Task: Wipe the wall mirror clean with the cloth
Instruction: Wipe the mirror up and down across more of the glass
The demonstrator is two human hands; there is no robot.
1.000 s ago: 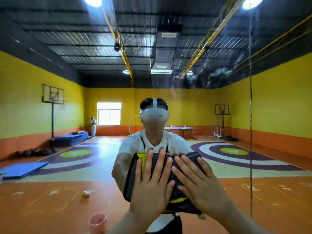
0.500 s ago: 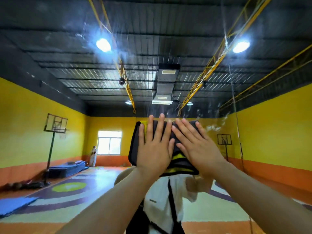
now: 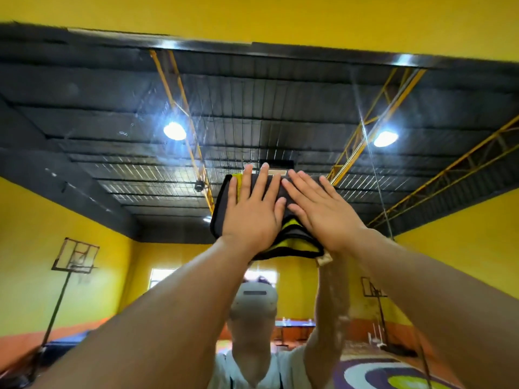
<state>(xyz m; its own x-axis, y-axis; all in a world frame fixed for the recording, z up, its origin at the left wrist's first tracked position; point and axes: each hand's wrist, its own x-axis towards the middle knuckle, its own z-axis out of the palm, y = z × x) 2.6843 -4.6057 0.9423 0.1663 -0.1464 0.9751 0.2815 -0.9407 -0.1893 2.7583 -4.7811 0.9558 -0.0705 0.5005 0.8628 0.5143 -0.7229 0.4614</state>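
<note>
1. Fingers (image 3: 262, 178): all straight and spread, on both hands. They grip nothing and only press flat.
2. Left hand (image 3: 250, 211) and right hand (image 3: 323, 214): side by side, palms down on the cloth, and the right fingertips angle in toward the left.
3. Cloth (image 3: 292, 244): dark with yellow panels, folded, and pinned against the glass under both palms.
4. Wall mirror (image 3: 112, 136): the cloth lies in its upper part, below the top frame (image 3: 280, 49).
5. Change: a second ago the cloth was at my reflection's chest. It has since travelled straight up, and the top frame is now in sight.
6. Reading: this upward stroke looks nearly spent. The band under the frame and the faint streaks (image 3: 365, 130) remain to be wiped.
</note>
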